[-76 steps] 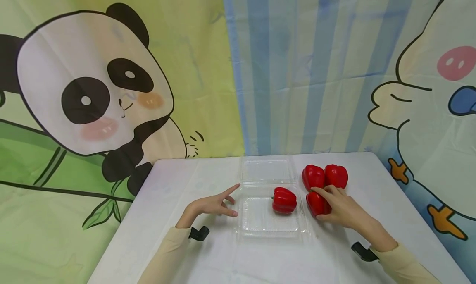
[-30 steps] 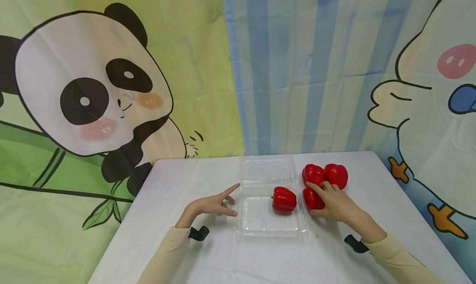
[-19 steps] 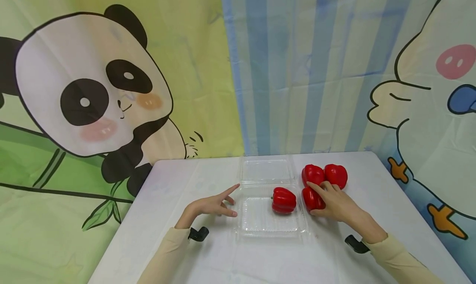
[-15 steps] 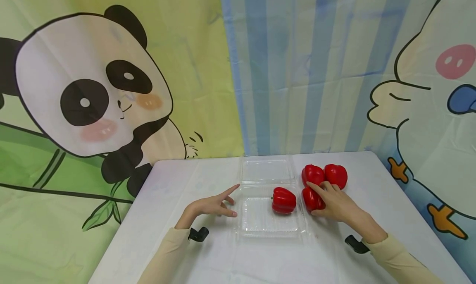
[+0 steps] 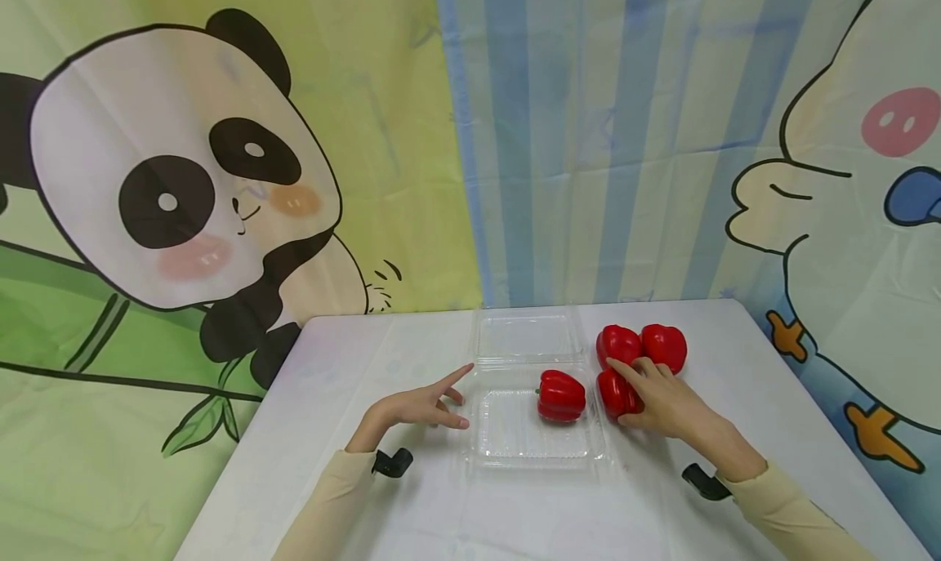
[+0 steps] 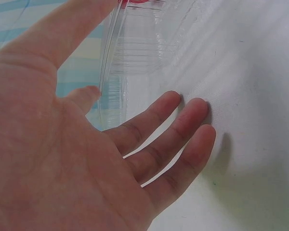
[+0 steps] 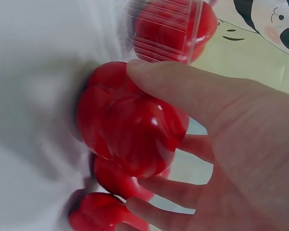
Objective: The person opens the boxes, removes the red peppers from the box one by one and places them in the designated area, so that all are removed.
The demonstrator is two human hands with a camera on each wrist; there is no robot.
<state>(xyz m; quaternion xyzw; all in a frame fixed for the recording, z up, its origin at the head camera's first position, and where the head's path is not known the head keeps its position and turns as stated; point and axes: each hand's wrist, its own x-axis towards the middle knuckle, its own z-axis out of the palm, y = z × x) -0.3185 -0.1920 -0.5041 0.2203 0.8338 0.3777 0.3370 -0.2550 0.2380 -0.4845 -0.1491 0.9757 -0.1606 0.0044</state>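
My right hand (image 5: 672, 402) holds a red bell pepper (image 5: 613, 394) beside the right edge of a clear plastic clamshell box (image 5: 507, 455). In the right wrist view the thumb lies along one side of this glossy bell pepper (image 7: 135, 127), with fingers at its other side. Another red bell pepper (image 5: 562, 396) lies on its side in the right part of the box. My left hand (image 5: 422, 404) is at the box's left edge, holding nothing. In the left wrist view its thumb and forefinger reach to the box wall (image 6: 108, 53), while the other fingers are loosely bent near the table.
Two more red bell peppers, one on the left (image 5: 618, 345) and one on the right (image 5: 665, 348), sit behind my right hand. The box's lid (image 5: 529, 336) lies folded back flat on the white table (image 5: 397, 512). A cartoon-printed curtain (image 5: 544, 136) hangs behind the table.
Since the oldest frame my right hand and its bell pepper have shifted slightly left, closer to the box. Over the last half second both hands stay nearly still.
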